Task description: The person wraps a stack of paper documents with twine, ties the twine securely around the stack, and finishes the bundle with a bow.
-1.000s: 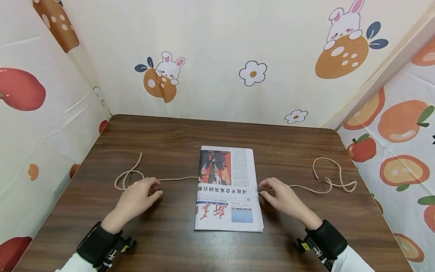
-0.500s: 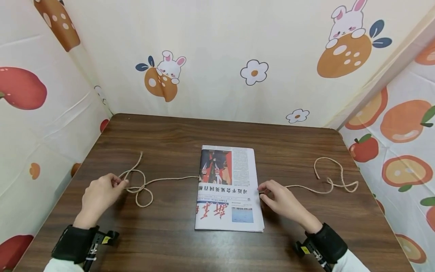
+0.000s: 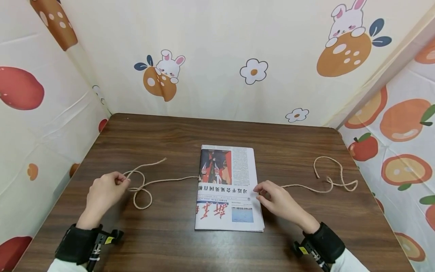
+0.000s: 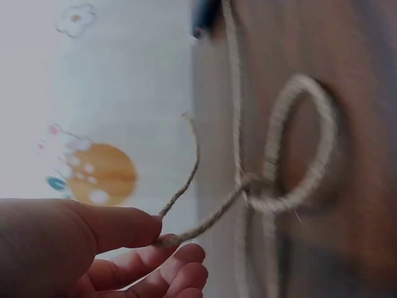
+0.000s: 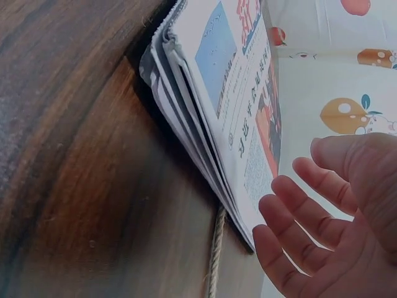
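A folded newspaper (image 3: pixel 225 190) lies upside down to me mid-table. A thin beige rope (image 3: pixel 171 179) passes beneath it and emerges on both sides. Left of the paper, my left hand (image 3: pixel 106 192) pinches the rope between thumb and index finger. In the left wrist view a short tail of rope (image 4: pixel 192 158) rises from the pinch, and a round loop (image 4: pixel 329 136) lies beside it. My right hand (image 3: pixel 283 200) hovers at the newspaper's right edge with loosely bent fingers, holding nothing; the right wrist view shows the rope (image 5: pixel 215 257) leaving the paper below it.
The rope's right end (image 3: pixel 340 177) lies in a loose curl on the right of the brown wooden table (image 3: pixel 163 245). Printed cloth walls (image 3: pixel 210 56) close off the back and both sides.
My left hand moved left, took hold of the rope and turned its loose end toward the right. A loop now lies beside that hand. My right hand shifted slightly left over the newspaper's edge.
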Demonstrator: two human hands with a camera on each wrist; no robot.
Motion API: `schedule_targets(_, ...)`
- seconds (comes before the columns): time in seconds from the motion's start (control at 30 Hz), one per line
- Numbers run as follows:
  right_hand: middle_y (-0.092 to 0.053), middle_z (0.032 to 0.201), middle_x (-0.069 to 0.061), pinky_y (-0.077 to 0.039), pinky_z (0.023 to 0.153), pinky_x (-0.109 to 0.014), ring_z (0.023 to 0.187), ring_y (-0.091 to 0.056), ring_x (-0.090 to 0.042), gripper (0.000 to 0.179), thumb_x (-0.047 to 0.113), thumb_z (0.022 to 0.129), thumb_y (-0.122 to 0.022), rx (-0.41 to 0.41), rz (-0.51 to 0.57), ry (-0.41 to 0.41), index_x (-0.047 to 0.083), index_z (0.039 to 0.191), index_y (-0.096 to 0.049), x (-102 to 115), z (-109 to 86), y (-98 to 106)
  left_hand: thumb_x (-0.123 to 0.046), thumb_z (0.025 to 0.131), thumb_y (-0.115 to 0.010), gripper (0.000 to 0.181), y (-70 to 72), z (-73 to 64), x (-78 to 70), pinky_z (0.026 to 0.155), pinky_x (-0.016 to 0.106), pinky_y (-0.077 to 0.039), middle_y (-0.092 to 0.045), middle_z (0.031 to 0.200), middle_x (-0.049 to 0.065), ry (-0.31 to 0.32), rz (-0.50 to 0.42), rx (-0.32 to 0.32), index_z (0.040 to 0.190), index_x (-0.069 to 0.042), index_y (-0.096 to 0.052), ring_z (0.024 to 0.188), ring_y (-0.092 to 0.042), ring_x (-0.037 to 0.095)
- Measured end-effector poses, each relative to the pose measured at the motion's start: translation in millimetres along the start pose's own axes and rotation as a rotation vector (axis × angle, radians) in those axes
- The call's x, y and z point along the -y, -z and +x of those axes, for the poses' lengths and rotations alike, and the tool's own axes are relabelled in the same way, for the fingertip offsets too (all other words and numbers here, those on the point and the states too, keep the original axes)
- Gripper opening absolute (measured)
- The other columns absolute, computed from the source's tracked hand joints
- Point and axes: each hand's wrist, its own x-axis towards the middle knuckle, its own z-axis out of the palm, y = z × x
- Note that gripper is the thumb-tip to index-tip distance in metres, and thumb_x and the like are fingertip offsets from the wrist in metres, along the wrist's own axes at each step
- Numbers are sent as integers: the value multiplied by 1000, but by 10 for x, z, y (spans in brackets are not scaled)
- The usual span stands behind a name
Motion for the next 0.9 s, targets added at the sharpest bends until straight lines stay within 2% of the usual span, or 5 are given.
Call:
schedule_targets(0.2, -61, 94, 0, -50, 67, -29, 83, -60, -9, 16, 6, 83, -65, 14, 12, 47, 9, 98, -60, 52, 83, 11, -20, 89, -58, 18, 122, -9, -330, 44, 27, -30, -59, 67, 4, -95, -32, -127, 87, -4, -64, 49, -44, 14)
schedule_targets(0.37, -62, 95, -2, -51, 68, -29, 84, -61, -13, 15, 8, 84, -64, 30, 17, 97, 8, 99, -60, 162, 206, 9, -18, 86, -62, 12, 90, 5, -615, 45, 26, -32, -59, 66, 2, -197, -54, -182, 83, -7, -65, 51, -45, 11)
schedule_targets(0.5, -61, 95, -1, -50, 67, -29, 84, -60, -12, 15, 10, 85, -64, 49, -4, 149, 9, 100, -61, 265, 301, -16, -17, 85, -63, 8, -8, 55, -831, 47, 26, -35, -59, 65, -1, -271, -73, -166, 82, -10, -65, 52, -47, 10)
schedule_targets(0.7, -61, 95, 1, -50, 69, -27, 84, -59, -9, 16, 13, 85, -65, 58, -17, 218, 11, 100, -61, 385, 423, -33, -18, 84, -64, 8, -154, 145, -1140, 49, 28, -38, -59, 66, -2, -301, -97, -71, 81, -11, -65, 55, -50, 10)
schedule_targets(0.9, -60, 100, 0, -51, 71, -28, 84, -60, -12, 23, 12, 85, -65, 22, -15, 248, 11, 106, -59, 466, 495, -37, -19, 83, -66, 6, -307, 165, -1390, 50, 27, -38, -58, 65, -4, -337, -111, -33, 80, -14, -65, 56, -50, 9)
